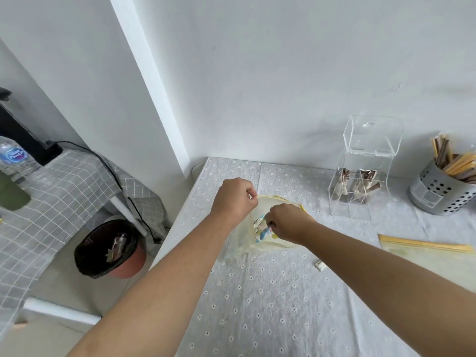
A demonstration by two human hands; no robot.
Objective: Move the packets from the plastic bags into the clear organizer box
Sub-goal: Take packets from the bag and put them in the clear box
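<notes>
Left hand (233,199) pinches plastic bag (260,207) rim; right hand (288,223), inside bag, grips packet (263,230); clear organizer box (358,187) stands beyond bag.

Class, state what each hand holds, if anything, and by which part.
The left hand pinches the plastic bag by its open rim; the right hand, reaching into the bag, pinches a packet by one end.

A bag (261,206) holding packets (263,229) lies on the table (270,318); right and behind stands the organizer box (360,186), then a cutlery holder (435,194). A second bag (432,256) lies far right, a loose packet (320,265) between
</notes>
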